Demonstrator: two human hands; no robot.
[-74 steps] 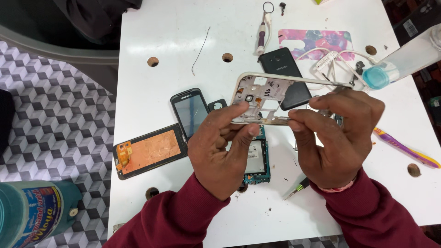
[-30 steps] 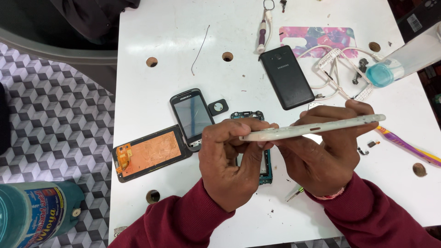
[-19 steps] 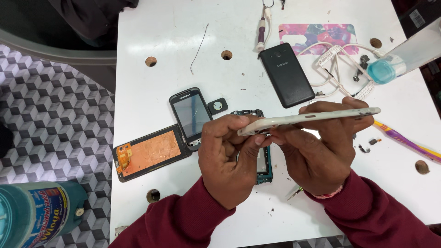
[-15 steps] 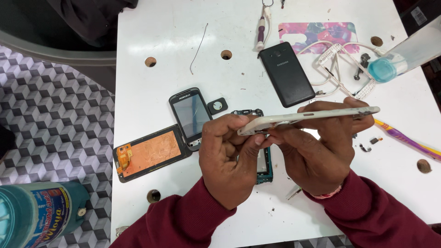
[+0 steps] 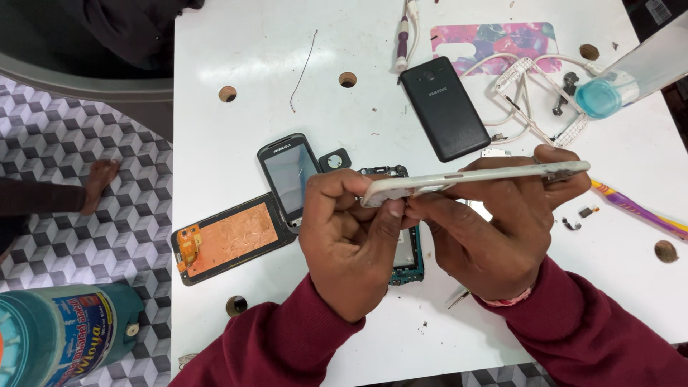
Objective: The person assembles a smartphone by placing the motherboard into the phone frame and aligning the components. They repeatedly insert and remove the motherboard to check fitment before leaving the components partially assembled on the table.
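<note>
Frame held edge-on above desk

Desk point(image 5: 236, 57) carries spread parts: black phone point(image 5: 444, 107) at one o'clock, circuit board point(image 5: 407, 251) beneath. Left hand point(image 5: 351, 244) pinches the white phone frame point(image 5: 473, 179), right hand point(image 5: 494, 229) steadying it level, seemingly for inspecting its edge.

black phone point(image 5: 444, 107) | small grey phone point(image 5: 289, 175) | copper-backed panel point(image 5: 231, 236) | teal bottle point(image 5: 61, 340)

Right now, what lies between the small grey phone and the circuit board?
In the head view, a small square black part lies between the grey phone and the circuit board.
</note>
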